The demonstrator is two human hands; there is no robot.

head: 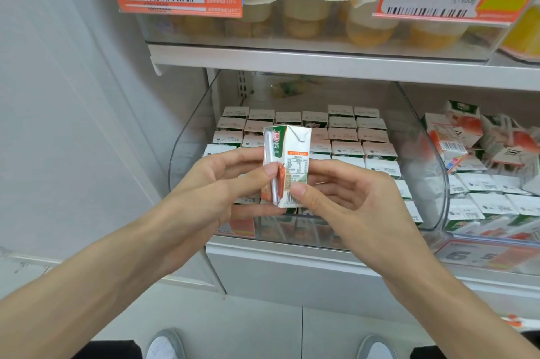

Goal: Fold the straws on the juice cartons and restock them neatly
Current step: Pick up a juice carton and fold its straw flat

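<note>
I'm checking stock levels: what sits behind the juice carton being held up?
Behind the juice carton, held by the left hand and right hand, rows of cartons fill the clear bin, tops showing. Those directly behind the carton and hands are covered.

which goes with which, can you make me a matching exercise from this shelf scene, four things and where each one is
Things:
1 held carton
2 straw
3 fruit cups
4 jumbled cartons

Places:
A on the upper shelf
B in the right bin
C between the left hand and the right hand
D lying along the held carton's face

Pairs: 1-C, 2-D, 3-A, 4-B
</note>
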